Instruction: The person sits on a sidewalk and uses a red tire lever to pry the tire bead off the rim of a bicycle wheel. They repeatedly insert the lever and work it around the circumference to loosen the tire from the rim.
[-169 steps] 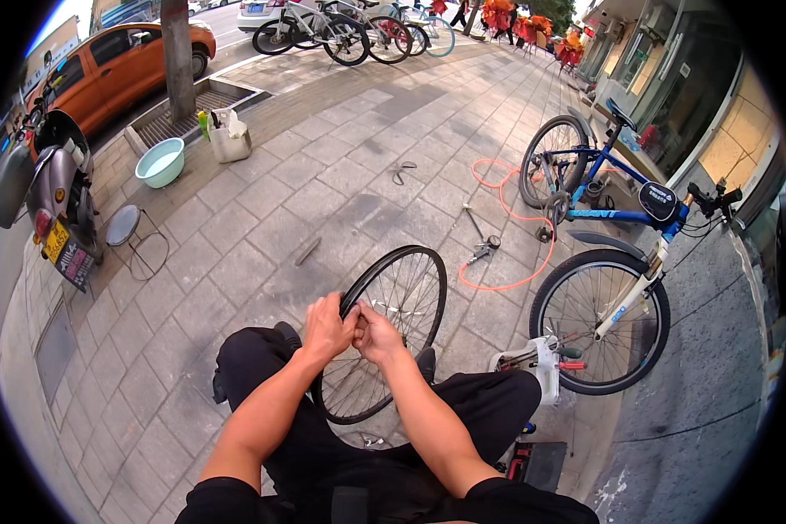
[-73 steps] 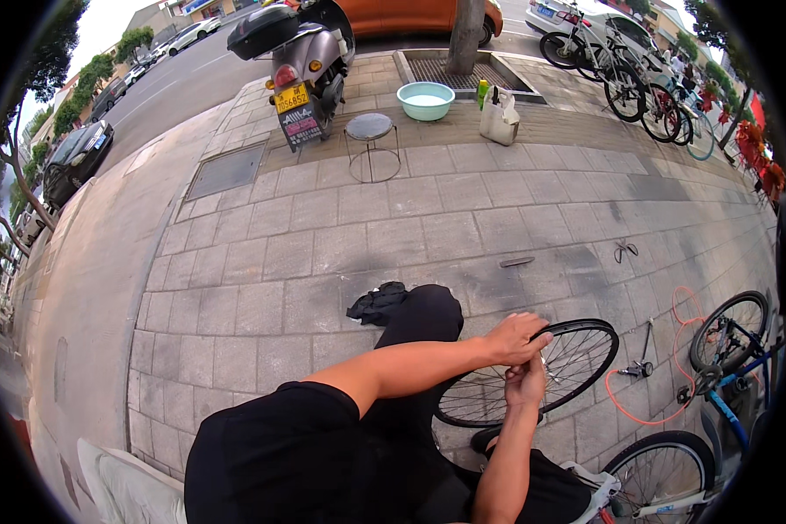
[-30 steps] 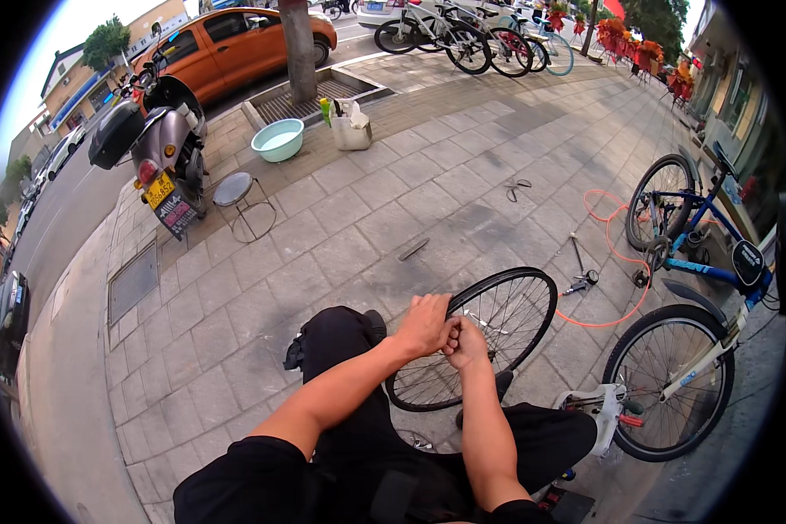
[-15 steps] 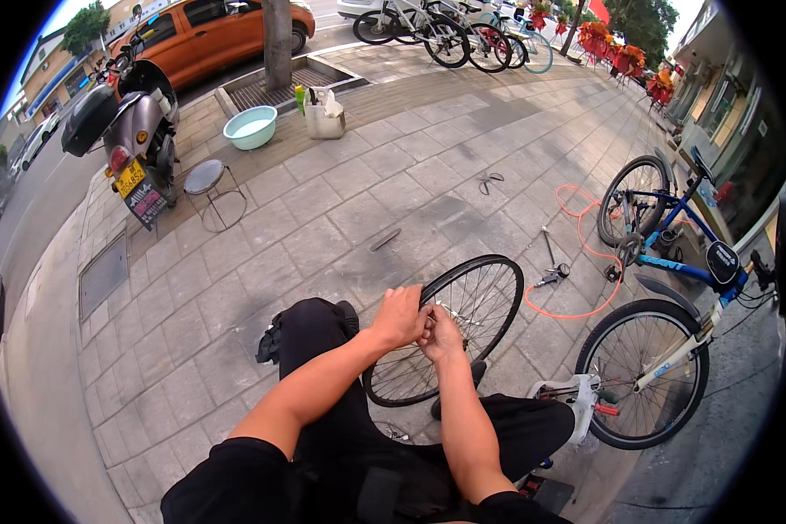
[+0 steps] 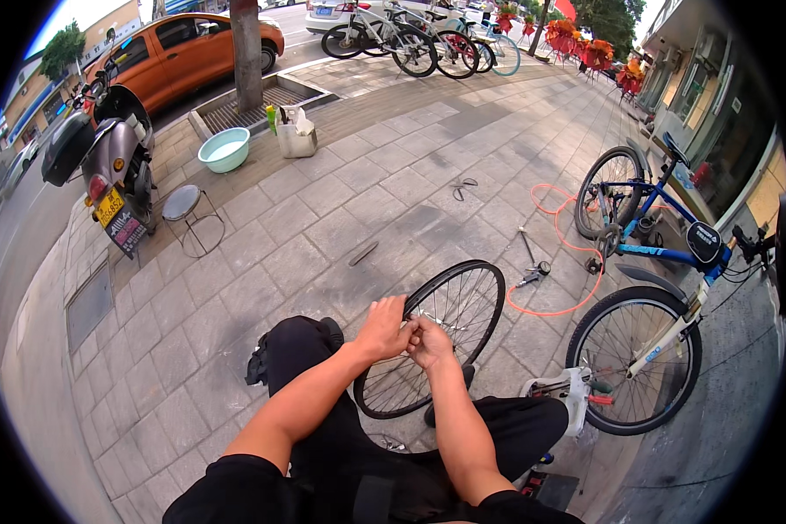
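A bicycle wheel [image 5: 500,306] with a black tyre and thin spokes stands tilted between my legs. My left hand [image 5: 381,330] is closed over the tyre on its near-left side, fingers along the outside. Close against its thumb, my right hand [image 5: 430,342] is closed in a pinch at the inner side of the rim. Whatever its fingertips hold is hidden by the fingers. The wheel's hub shows partly behind the hands.
A blue and white bicycle [image 5: 672,253] stands at right, near an orange hose [image 5: 557,312] with a gauge [image 5: 542,269]. A dark flat tool [image 5: 363,253] and scissors [image 5: 465,188] lie ahead. Farther left are a stool [image 5: 182,203], a basin [image 5: 224,151] and a scooter [image 5: 113,157].
The whole view has shifted, so the surroundings sit farther left in the picture. Both hands remain at the same side of the wheel, with the right fingers drawn in tighter beside the left thumb.
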`<state>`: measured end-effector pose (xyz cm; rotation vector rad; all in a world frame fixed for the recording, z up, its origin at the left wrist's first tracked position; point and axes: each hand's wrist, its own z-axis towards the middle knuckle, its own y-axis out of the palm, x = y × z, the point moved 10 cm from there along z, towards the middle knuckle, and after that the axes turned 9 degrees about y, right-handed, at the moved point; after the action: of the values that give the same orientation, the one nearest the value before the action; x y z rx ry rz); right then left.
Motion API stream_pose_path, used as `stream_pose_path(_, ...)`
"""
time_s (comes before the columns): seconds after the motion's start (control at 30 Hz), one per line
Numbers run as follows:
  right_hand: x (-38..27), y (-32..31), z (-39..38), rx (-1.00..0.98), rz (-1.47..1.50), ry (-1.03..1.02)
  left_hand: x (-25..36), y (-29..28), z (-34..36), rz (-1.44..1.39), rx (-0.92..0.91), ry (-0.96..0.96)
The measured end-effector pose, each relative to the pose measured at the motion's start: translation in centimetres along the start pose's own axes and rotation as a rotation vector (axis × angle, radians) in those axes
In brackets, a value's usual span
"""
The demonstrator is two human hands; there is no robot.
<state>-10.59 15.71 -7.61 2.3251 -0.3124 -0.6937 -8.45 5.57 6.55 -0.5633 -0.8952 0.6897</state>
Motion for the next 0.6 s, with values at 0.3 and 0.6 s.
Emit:
stream_pose_path(0.3, -0.3, 0.9, -1.4, 0.027, -0.177, -0.168, -1.9, 0.6, -0.3, 0.021, -0.012, -0.128)
stream_pose_path(0.6, 0.3, -1.0, 2.2, -0.010, -0.003, -0.061, -1.0, 0.3, -0.1, 0.013, -0.003, -0.052)
